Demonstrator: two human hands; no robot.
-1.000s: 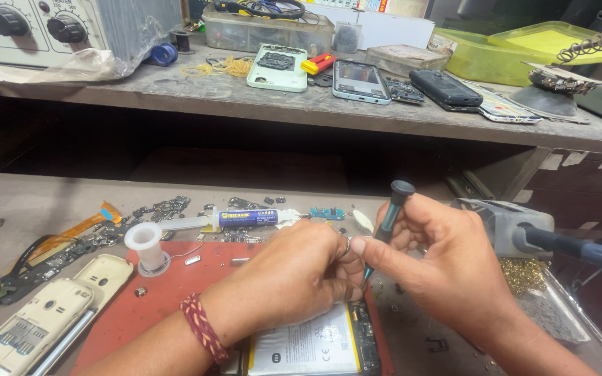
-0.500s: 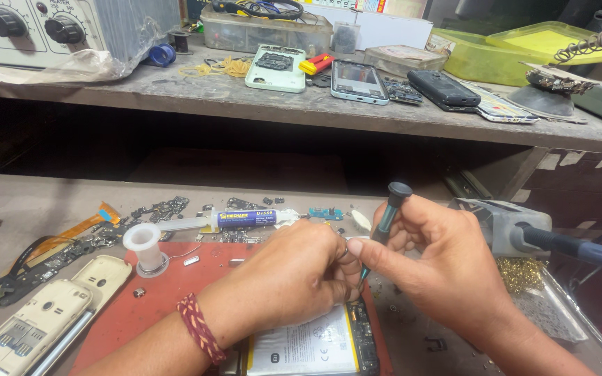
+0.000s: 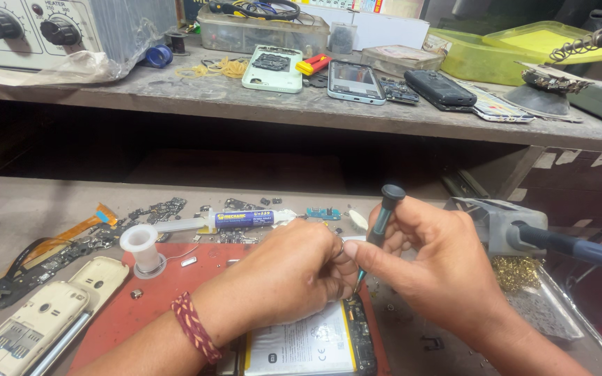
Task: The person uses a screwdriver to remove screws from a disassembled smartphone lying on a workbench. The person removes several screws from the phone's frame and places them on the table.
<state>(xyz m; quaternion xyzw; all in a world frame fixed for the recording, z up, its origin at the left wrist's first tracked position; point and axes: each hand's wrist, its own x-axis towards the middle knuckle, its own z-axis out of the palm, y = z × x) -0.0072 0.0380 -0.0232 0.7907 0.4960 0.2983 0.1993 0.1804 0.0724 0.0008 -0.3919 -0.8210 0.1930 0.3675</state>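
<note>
Two hands over a cluttered workbench [image 3: 29,202]: right hand [image 3: 440,268] gripping a screwdriver [image 3: 379,226], left hand [image 3: 294,271] clenched.

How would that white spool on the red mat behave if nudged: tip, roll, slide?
The white spool stands upright on a wide flange on the red mat, so it probably slides rather than tips. It looks like thin plastic, likely light. Knocked onto its side, its round flanges would probably let it roll toward the syringe tube.

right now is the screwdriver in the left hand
No, the right hand grips the dark-handled screwdriver upright, while the left hand steadies the opened phone beneath it.
</note>
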